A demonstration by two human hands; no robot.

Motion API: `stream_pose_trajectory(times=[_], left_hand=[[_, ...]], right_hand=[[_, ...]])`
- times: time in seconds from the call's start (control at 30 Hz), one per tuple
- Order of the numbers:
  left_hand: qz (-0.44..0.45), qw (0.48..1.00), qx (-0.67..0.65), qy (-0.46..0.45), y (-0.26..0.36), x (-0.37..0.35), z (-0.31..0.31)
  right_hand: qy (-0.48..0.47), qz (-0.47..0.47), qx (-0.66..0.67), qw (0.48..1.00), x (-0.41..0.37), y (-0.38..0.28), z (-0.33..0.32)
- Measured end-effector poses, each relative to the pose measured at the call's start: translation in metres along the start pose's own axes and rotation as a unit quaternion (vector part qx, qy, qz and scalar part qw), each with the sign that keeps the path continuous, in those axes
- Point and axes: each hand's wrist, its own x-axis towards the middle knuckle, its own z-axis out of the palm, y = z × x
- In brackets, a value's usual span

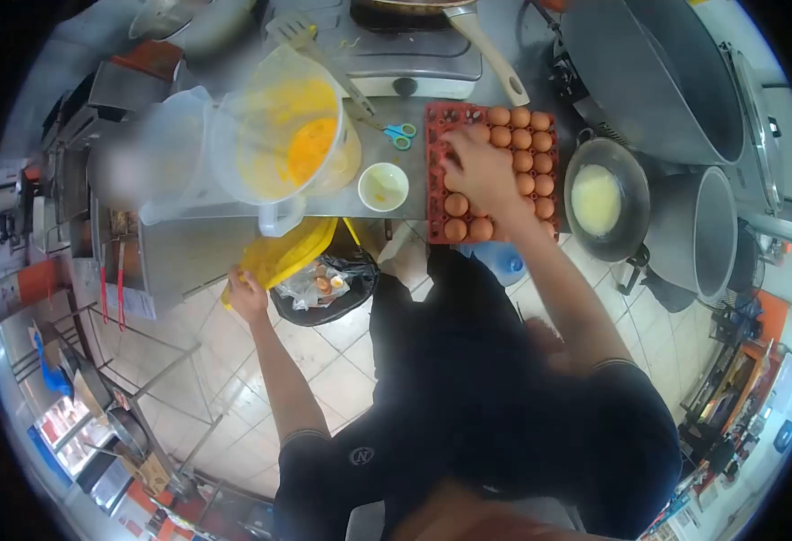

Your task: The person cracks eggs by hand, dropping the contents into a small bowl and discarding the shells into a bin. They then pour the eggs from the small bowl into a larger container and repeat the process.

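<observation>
My left hand (pixel 248 294) is closed on the edge of a yellow lid (pixel 279 261), which is tilted up beside a bin lined with a black bag (pixel 324 316). Eggshells (pixel 330 285) and crumpled plastic lie in the bin. Over the left part of a red egg tray (pixel 490 236) is my right hand (pixel 483 171), its fingers curved and apart, with no egg visible between them. Brown eggs (pixel 522 139) fill much of the tray. Left of it stand a small white cup (pixel 383 187) with a little liquid and a large clear jug (pixel 346 162) holding yellow egg.
Teal-handled scissors (pixel 400 135) and a slotted spatula (pixel 324 59) lie behind the cup. A stove (pixel 405 72) with a pan stands at the back. At right are a frying pan (pixel 630 198) with a pale round item, a grey pot (pixel 693 234) and a big basin (pixel 657 72).
</observation>
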Motion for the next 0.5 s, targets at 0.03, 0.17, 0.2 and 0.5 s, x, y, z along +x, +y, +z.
stream_pose_trajectory(times=[0.03,0.17,0.2,0.5], left_hand=[[-0.023,1.0,0.002,-0.003,0.004,-0.01,-0.001],[-0.068,0.997,-0.032,0.004,0.017,-0.046,-0.001],[-0.064,0.997,-0.035,0.011,0.019,-0.052,0.0],[-0.208,0.974,0.029,0.088,0.065,-0.046,-0.012]], right_hand=[[0.003,0.018,-0.019,1.0,0.002,0.017,-0.016],[-0.057,0.037,0.009,0.998,0.019,0.061,-0.045],[-0.039,0.006,-0.047,0.998,0.026,0.074,-0.038],[-0.145,0.003,-0.03,0.989,0.055,0.082,-0.04]])
